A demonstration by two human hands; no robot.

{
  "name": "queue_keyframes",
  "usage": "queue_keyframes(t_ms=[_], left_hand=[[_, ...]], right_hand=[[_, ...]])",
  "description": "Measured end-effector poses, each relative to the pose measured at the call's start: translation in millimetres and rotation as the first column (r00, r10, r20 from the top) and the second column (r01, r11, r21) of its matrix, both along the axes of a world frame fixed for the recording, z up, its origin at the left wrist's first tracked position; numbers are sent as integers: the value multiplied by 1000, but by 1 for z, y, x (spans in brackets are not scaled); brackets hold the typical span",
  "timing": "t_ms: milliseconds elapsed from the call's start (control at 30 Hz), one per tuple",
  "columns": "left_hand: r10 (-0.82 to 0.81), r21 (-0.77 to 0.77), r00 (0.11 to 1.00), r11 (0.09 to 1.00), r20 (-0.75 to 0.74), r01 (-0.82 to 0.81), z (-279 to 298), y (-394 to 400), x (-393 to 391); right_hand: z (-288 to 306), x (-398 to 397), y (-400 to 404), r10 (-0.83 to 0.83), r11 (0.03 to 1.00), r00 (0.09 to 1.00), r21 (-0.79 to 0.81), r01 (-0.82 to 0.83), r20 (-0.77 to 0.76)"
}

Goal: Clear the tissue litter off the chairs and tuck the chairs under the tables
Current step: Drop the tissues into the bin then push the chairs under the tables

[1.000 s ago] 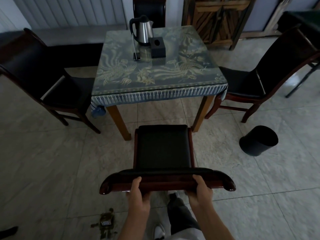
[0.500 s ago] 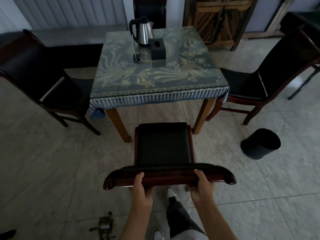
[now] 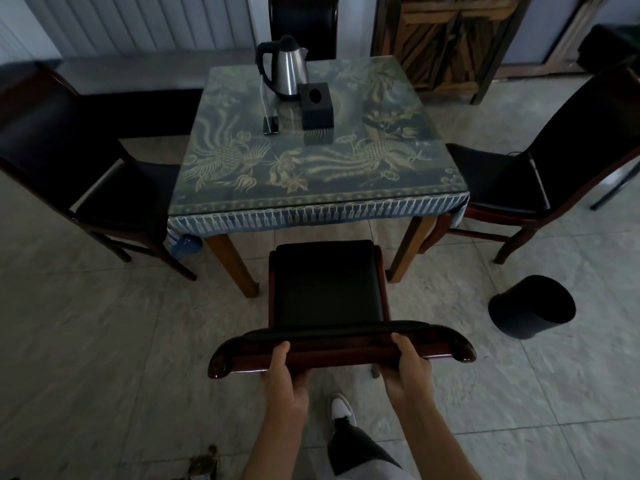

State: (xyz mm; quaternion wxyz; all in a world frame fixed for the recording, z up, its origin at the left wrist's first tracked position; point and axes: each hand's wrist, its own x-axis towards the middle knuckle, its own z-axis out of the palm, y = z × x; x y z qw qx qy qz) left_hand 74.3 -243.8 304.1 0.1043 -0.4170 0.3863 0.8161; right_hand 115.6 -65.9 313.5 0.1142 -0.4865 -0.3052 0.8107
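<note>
A dark wooden chair [image 3: 327, 282] with a black seat stands in front of me, its front edge just short of the table's near side. My left hand [image 3: 285, 372] and my right hand [image 3: 407, 365] both grip its glossy top rail [image 3: 341, 344]. The square table [image 3: 311, 174] wears a blue patterned cloth with a fringe. A second chair [image 3: 104, 174] stands at the table's left, a third [image 3: 519, 174] at its right, and a fourth [image 3: 303, 22] at the far side. No tissue shows on any seat.
A steel kettle [image 3: 285, 69], a black tissue box [image 3: 316, 106] and a phone [image 3: 270, 124] sit on the table. A black bin [image 3: 531, 311] stands on the tiled floor to the right. Debris [image 3: 204, 464] lies bottom left. A wooden cabinet [image 3: 440, 46] is behind.
The chair I hold has slid forward toward the table, and I have stepped closer with it. My grip on the top rail is unchanged.
</note>
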Motion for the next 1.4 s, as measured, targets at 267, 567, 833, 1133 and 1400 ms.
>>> queue_keyframes(t_ms=[267, 567, 833, 1133, 1400], left_hand=[[54, 39, 998, 998, -18, -53, 4, 19, -38], [43, 21, 998, 999, -48, -42, 3, 26, -62], [83, 70, 996, 994, -32, -81, 5, 30, -78], [106, 117, 994, 987, -4, -105, 7, 29, -79], [83, 90, 996, 993, -26, -80, 3, 27, -77]], right_hand=[[-3, -42, 18, 25, 1000, 1000, 0, -25, 6], [-4, -68, 28, 36, 999, 999, -2, -36, 10], [-5, -79, 32, 44, 999, 999, -11, -44, -23], [-3, -81, 32, 10, 999, 999, -35, -12, -53], [-5, -80, 31, 6, 999, 999, -42, -8, -39]])
